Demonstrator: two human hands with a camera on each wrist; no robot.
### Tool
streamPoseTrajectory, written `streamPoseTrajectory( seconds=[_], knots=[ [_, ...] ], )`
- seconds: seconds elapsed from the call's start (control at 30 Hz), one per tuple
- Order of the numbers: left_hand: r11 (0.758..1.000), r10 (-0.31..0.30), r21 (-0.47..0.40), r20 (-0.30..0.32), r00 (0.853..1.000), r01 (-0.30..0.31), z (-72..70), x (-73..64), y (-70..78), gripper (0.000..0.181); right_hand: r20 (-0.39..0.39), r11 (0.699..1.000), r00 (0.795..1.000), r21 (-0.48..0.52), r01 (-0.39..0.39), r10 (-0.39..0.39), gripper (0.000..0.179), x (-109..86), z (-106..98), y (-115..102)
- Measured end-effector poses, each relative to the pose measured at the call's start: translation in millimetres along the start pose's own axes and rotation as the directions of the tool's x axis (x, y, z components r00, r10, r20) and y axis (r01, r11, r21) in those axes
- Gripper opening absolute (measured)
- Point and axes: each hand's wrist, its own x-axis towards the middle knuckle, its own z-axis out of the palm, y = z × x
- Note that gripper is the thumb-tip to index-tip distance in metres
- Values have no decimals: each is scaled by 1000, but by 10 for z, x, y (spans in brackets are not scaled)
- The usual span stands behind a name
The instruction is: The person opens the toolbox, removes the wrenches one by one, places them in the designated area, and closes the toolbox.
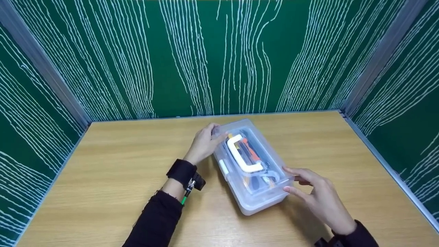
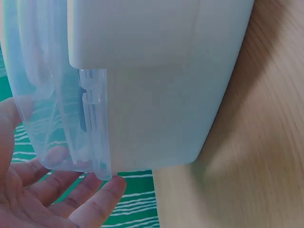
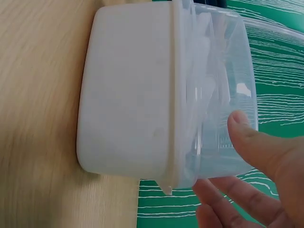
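A translucent plastic storage box with a lid stands at a slant on the table. A white carrying handle lies on its lid, and an orange item and other slim things show blurrily through the plastic. My left hand grips the far left corner, thumb on top; in the left wrist view its fingers curl under the lid's end. At the near right corner, my right hand holds the lid between thumb and fingers. The right wrist view has that thumb against the clear lid.
The wooden table extends around the box. Green panels with wavy white lines rise at the back and both sides, joined by grey metal posts. A black strap with a small camera circles the left wrist.
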Motion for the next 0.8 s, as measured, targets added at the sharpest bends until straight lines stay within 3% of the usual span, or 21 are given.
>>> streamPoseTrajectory(
  seconds=[0.13, 0.4, 0.8],
  knots=[
    [999, -21, 27, -14, 1000, 21, -54, -49, -47, 51, 24, 1000, 1000, 24, 9, -9, 51, 48, 9, 28],
    [999, 3, 42, -49, 999, -1, -200, -165, -154, 44, 26, 993, 995, 68, 92, -94, 49, 181, 9, 79],
    [997, 29, 77, -92, 995, -22, -382, -435, -278, 47, 172, 990, 981, 118, 73, -93, 53, 475, -46, 215]
  ],
)
